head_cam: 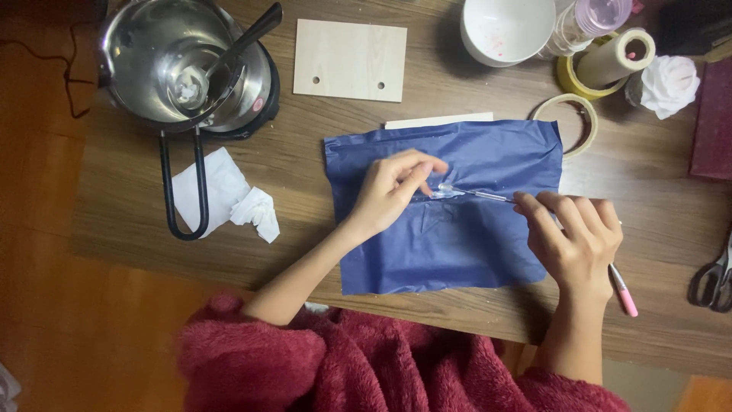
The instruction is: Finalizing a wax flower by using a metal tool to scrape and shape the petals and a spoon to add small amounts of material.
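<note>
A blue cloth sheet (465, 244) lies spread on the wooden table (305, 183). My left hand (389, 191) rests on the middle of the cloth, its fingertips pinching a small clear piece (446, 193). My right hand (572, 236) holds a thin pen-like tool (488, 195) with a pink rear end (625, 294). The tool's tip meets the clear piece at my left fingertips.
A steel pot (183, 61) with a ladle sits on a black burner at the back left, crumpled white tissue (225, 194) beside it. A wood board (351, 59), white bowl (507, 29), tape rolls (568, 122) and a white flower (671, 84) lie behind. Scissors (713, 278) are at the right edge.
</note>
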